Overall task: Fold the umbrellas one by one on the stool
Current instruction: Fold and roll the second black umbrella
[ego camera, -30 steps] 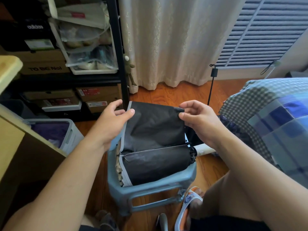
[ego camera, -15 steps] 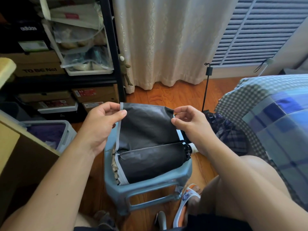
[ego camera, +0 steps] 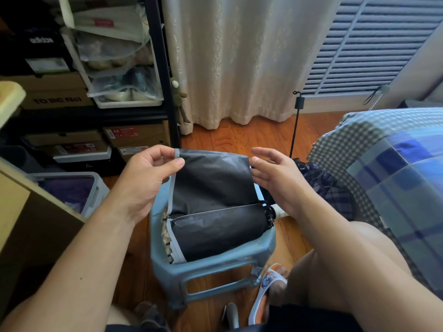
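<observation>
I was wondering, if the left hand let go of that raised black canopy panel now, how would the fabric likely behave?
The black canopy panel would probably flop: it looks thin and creased, kept up mainly by the left hand pinching its grey-trimmed corner. The right hand is open beside the other edge. The rolled part lies on the stool and might roll, being roughly cylindrical.

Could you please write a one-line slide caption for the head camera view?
Left hand pinches black umbrella flap on blue stool; right hand open beside it.
</observation>
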